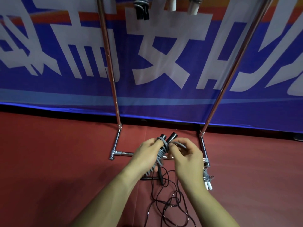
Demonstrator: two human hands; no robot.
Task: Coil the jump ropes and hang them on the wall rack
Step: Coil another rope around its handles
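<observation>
A grey jump rope with two black handles point(168, 138) is bundled between my hands, its cord wound in tight turns around the handles. My left hand point(148, 152) grips the bundle from the left. My right hand point(185, 154) pinches a loop of grey cord at the top of the bundle. The metal rack point(113, 82) rises in front of me, with a coiled grey rope point(141, 7) and white-handled ropes point(193, 6) hanging at the top edge.
A loose black rope point(170, 200) sprawls on the red floor under my forearms. A coiled grey rope with white handles point(207, 179) lies by the rack's right foot. A blue banner point(164, 63) covers the wall behind the rack. The rack's base bar point(124, 154) lies just beyond my hands.
</observation>
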